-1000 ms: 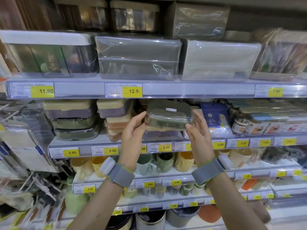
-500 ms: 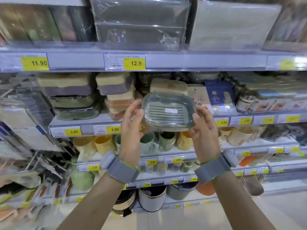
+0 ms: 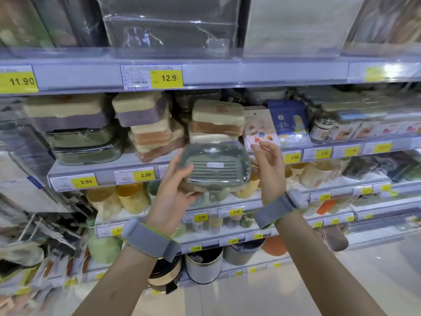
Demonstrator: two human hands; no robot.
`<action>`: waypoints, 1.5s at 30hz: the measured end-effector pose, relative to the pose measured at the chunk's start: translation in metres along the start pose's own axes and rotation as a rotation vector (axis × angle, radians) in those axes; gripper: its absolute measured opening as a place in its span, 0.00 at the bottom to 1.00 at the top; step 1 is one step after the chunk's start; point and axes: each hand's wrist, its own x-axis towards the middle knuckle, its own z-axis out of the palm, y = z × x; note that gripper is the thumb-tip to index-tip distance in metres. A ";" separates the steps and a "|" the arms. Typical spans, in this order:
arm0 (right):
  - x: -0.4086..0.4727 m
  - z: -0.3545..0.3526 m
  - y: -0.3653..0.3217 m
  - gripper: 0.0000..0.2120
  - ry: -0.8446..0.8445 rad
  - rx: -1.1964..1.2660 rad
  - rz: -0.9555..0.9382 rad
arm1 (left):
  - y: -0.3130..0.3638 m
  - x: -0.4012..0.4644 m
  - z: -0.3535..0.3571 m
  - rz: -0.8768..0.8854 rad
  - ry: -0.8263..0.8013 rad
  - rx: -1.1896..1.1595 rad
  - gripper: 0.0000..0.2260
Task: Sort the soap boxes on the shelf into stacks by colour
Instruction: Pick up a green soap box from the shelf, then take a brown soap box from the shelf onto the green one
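A green soap box in clear wrap, slatted top tilted toward me, hangs in front of the shelf edge. My left hand grips its left side from below. My right hand is at its right side, fingers spread, thumb and forefinger lifted off it. On the shelf behind sit a cream-and-brown box stack, a leaning pile of cream, purple and brown boxes, and at the left a cream-and-purple box above two green boxes.
A round card pack and a blue packet stand right of the soap boxes, with jars further right. Cups fill the shelf below. Large clear containers sit on the shelf above. Tins stand near the floor.
The green soap box has come off the shelf, down and toward me, and tipped so that its slatted top faces me. My right hand's fingers have loosened from it.
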 end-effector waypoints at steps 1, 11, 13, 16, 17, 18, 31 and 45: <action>0.011 -0.003 -0.003 0.11 -0.005 -0.067 -0.040 | -0.001 0.000 -0.003 -0.046 -0.023 -0.069 0.20; 0.080 0.016 -0.019 0.34 -0.220 -0.639 -0.243 | -0.009 -0.007 -0.018 -0.228 -0.053 -0.192 0.26; 0.084 0.024 -0.019 0.36 -0.258 -0.672 -0.247 | -0.008 -0.006 -0.020 -0.235 -0.046 -0.181 0.26; 0.087 0.031 -0.018 0.42 -0.309 -0.687 -0.196 | -0.005 -0.008 -0.022 -0.243 -0.027 -0.192 0.26; 0.089 0.034 -0.016 0.46 -0.321 -0.712 -0.185 | -0.004 -0.008 -0.023 -0.244 -0.019 -0.211 0.26; 0.090 0.036 -0.016 0.48 -0.338 -0.729 -0.184 | -0.003 -0.009 -0.023 -0.245 -0.010 -0.231 0.27; 0.101 0.039 -0.027 0.45 -0.330 -0.850 -0.130 | -0.001 -0.013 -0.029 -0.257 0.039 -0.327 0.22; 0.098 0.032 -0.035 0.51 -0.322 -0.902 -0.112 | -0.003 -0.005 -0.035 -0.240 0.074 -0.339 0.21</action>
